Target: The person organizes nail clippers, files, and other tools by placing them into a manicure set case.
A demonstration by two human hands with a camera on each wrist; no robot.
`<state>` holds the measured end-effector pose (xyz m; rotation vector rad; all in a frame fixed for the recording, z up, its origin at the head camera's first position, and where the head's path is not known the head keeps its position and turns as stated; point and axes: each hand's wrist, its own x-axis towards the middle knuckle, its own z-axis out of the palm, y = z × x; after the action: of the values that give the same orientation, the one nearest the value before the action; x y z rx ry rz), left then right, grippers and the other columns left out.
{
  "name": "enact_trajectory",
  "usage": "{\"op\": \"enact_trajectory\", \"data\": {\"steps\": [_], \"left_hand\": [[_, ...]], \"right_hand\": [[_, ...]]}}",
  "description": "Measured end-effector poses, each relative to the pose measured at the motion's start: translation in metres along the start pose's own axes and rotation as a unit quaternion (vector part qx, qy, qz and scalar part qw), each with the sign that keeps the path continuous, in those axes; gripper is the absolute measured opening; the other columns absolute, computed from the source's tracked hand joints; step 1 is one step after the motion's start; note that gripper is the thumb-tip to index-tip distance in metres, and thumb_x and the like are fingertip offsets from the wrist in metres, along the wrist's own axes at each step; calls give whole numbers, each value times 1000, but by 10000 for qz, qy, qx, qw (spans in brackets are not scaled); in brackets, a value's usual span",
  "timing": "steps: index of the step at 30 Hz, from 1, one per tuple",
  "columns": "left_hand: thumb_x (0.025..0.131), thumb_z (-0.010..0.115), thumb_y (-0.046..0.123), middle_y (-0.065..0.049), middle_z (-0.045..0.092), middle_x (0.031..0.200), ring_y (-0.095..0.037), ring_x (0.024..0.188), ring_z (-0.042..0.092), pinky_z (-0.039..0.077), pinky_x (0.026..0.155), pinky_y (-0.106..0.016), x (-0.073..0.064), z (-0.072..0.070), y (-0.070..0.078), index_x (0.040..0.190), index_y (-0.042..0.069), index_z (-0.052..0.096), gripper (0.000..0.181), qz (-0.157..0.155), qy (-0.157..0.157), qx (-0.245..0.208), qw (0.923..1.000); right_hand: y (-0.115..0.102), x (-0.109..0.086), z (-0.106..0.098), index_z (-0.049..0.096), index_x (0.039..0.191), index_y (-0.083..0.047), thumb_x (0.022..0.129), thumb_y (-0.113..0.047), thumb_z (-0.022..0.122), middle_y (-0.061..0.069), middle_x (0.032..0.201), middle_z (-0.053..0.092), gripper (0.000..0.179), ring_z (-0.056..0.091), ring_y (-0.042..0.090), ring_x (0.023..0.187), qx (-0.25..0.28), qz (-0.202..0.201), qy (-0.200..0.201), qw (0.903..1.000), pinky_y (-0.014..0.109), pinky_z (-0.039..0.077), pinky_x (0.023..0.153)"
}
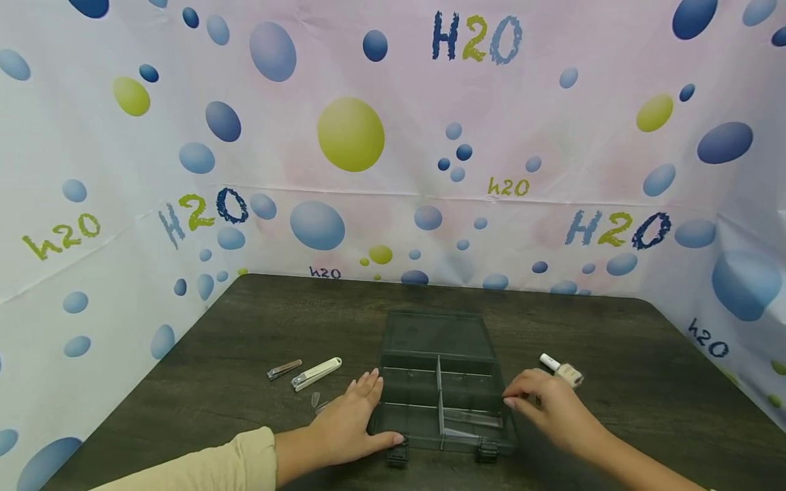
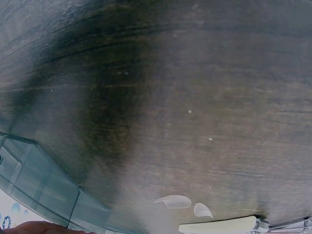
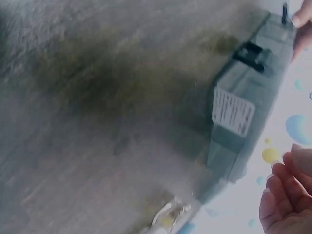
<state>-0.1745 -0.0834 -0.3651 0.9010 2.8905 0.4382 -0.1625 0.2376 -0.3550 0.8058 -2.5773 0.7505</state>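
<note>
White label [image 3: 233,110] (right wrist view only) marks the box [image 3: 226,146].

Screened tabletop station; room type indeterminable.
Dark wood-grain rectangular tabletop [image 1: 571,327] under left hand [image 1: 346,423] and right hand [image 1: 555,406]; white creased sheet [image 1: 417,95], bubble-and-"H2O" print, beyond and to both sides.

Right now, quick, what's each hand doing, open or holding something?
Left hand: open, resting against the box on its left side.
Right hand: open, loosely curled by the box, nothing visibly held.
</note>
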Motion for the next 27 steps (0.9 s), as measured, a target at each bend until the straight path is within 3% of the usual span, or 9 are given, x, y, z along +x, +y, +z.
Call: {"op": "enact_trajectory", "data": {"steps": [4, 9, 17, 22, 27], "left_hand": [[84, 56, 58, -26, 31, 146, -38, 135, 34, 34, 106, -50, -1, 0, 0, 136, -9, 39, 87, -10, 20, -37, 10000], [84, 56, 58, -26, 31, 146, -38, 135, 33, 34, 106, -51, -1, 1, 0, 136, -9, 39, 87, -20, 32, -81, 10000], [83, 56, 59, -26, 30, 147, -38, 135, 33, 35, 105, -51, -1, 1, -1, 136, -9, 39, 88, -24, 43, -64, 10000], [83, 55, 59, -26, 31, 146, -37, 135, 33, 34, 106, -50, -1, 1, -1, 136, -9, 39, 88, -20, 66, -85, 9999], [83, 55, 59, -26, 31, 146, -37, 135, 33, 34, 106, -50, -1, 1, -1, 136, -9, 39, 88, -19, 64, -92, 9999]], "right_hand": [[6, -2, -4, 70, 82, -14, 73, -3, 73, -7, 79, 65, 14, 46, -9, 67, -328, -63, 753, 9966, 17, 42, 52], [15, -5, -12, 71, 86, -14, 73, -5, 74, -7, 82, 65, 16, 48, -8, 68, -595, 487, 1066, 9913, 20, 45, 54], [38, -13, -15, 70, 93, -8, 75, -8, 74, 5, 89, 68, 18, 55, -3, 69, -674, 1447, 1117, 9808, 19, 46, 52], [51, -17, -16, 68, 100, -2, 82, -14, 70, 11, 90, 67, 22, 59, 10, 66, -572, 2109, 789, 9726, 20, 45, 52], [63, -24, -13, 67, 100, 2, 81, -15, 71, 12, 88, 68, 25, 56, 6, 65, -583, 2427, 620, 9663, 19, 46, 55]]}}
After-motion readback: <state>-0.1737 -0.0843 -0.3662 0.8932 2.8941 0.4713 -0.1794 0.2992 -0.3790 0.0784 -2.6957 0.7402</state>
